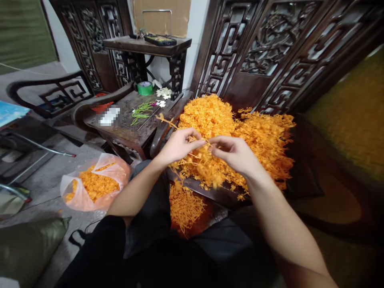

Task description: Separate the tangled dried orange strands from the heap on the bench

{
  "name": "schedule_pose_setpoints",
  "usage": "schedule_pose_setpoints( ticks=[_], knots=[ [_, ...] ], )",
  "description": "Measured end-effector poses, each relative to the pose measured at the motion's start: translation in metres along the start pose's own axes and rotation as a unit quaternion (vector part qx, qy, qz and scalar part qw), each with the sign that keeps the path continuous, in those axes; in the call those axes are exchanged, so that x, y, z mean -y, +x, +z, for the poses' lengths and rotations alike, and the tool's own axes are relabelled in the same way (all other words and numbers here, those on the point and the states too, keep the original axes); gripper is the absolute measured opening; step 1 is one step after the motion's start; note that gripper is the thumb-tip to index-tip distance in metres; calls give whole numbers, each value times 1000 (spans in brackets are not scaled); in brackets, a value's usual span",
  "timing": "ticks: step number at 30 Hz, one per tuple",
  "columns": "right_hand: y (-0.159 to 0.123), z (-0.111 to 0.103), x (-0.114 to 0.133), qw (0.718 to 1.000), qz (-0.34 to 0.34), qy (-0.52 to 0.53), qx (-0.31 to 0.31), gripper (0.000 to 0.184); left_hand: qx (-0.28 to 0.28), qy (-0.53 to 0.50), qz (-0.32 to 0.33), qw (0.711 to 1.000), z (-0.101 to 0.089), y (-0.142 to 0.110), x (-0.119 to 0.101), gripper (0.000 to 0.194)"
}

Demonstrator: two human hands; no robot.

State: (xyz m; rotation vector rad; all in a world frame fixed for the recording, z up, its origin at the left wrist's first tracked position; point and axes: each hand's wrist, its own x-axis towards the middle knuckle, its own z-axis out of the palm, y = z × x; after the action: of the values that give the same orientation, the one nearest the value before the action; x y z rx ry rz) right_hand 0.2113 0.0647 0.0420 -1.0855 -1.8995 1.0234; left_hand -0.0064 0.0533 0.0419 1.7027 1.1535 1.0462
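Note:
My left hand (182, 145) is closed in a pinch on an orange artificial flower stem (165, 119), whose thin end sticks out to the upper left. Close beside it, my right hand (232, 151) has thumb and forefinger bent together at the same orange sprig, just right of the left fingertips. Small blossoms hang blurred below the fingers. Behind and beneath both hands lies a large heap of orange artificial flowers (264, 140) on a dark wooden seat. Below the seat edge, between my knees, are more orange stems (184, 204).
A clear plastic bag (117, 170) of orange pieces sits on the floor at left. On the wooden side table (132, 138) lie green tape (145, 88), green stems (142, 112) and white flowers (163, 93). A phone (160, 40) rests on the taller stand. Carved chair backs (270, 44) rise behind.

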Motion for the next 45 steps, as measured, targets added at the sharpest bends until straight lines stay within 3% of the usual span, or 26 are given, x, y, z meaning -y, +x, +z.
schedule_pose_setpoints(
  ticks=[4, 8, 11, 13, 16, 19, 22, 23, 25, 28, 30, 32, 34, 36, 38, 42, 45],
  knots=[
    [-6, -14, 5, 975, -65, -210, -19, 17, 25, 181, 16, 983, -10, -6, -3, 28],
    [-17, -8, 19, 895, -70, -438, -43, 18, 31, 319, 29, 947, -10, -10, -10, 59],
    [-23, -4, 23, 850, -74, -513, -94, 20, 38, 393, 17, 918, -11, -13, -16, 72],
    [-23, -12, 15, 843, -87, -513, -138, 24, 8, 443, 17, 896, -16, -17, -18, 73],
    [-23, -39, -3, 860, -86, -464, -194, 25, -48, 469, 29, 882, -29, -20, -18, 65],
    [-27, -57, -6, 882, -89, -415, -207, 24, -44, 403, 44, 913, -33, -19, -14, 42],
    [-35, -46, 15, 911, -143, -313, -226, 22, -20, 321, 26, 947, -23, -15, -14, 23],
    [-37, -38, 24, 923, -172, -275, -208, 22, -14, 307, 18, 951, -18, -14, -14, 21],
    [-38, -19, 37, 936, -235, -239, -107, 27, 8, 292, 15, 956, -10, -13, -17, 17],
    [-35, 1, 41, 924, -302, -226, 57, 36, 73, 256, 26, 964, -2, -13, -19, 18],
    [-30, 6, 34, 933, -313, -162, 77, 27, 102, 228, 29, 968, 2, -14, -18, 18],
    [-24, 9, 23, 960, -275, -53, 25, 14, 96, 200, 34, 974, 6, -14, -17, 13],
    [-19, 13, 11, 982, -163, 94, -36, 27, 66, 152, 47, 985, 11, -13, -14, 37],
    [-13, 19, 1, 968, -25, 240, -69, 44, 40, 87, 43, 994, 14, -12, -11, 76],
    [-8, 27, -8, 940, 63, 328, -69, 52, 17, 30, 33, 999, 14, -10, -8, 95],
    [-6, 39, -15, 936, 75, 341, -43, 58, -74, -2, 56, 996, 11, -7, -4, 83],
    [-9, 41, -16, 952, 73, 297, -12, 59, -87, -33, 41, 995, 12, -5, -2, 64]
  ],
)
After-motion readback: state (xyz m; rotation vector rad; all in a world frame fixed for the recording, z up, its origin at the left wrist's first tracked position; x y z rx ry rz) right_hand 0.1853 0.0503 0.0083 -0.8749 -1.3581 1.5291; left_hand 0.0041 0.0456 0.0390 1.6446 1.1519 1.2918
